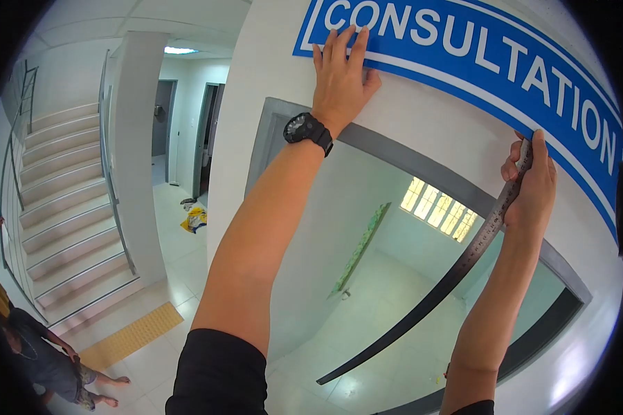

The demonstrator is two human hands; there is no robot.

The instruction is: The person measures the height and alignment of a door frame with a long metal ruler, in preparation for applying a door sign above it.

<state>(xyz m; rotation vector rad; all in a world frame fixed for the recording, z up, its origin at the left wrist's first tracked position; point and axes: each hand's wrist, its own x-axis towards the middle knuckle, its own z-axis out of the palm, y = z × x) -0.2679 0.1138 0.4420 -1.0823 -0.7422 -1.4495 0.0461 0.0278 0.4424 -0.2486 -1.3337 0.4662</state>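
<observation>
A blue sign [450,66] with white lettering reading "CONSULTATION" is on the white wall above a doorway. My left hand [344,72], a black watch [307,131] on its wrist, lies with fingers stretched out against the sign's lower left part. Under the sign's lower edge, further right, my right hand [533,181] grips one end of a long steel ruler [467,256]. The ruler slants down and left across the doorway and looks curved in this wide view. Its top end is at the sign's border, by my fingertips.
The grey door frame [422,166] surrounds an opening with a door [360,249] swung inward. Stairs [73,207] rise at the left beside a pillar [140,152]. Another person [45,356] stands at lower left. A yellow bundle [195,220] lies on the floor.
</observation>
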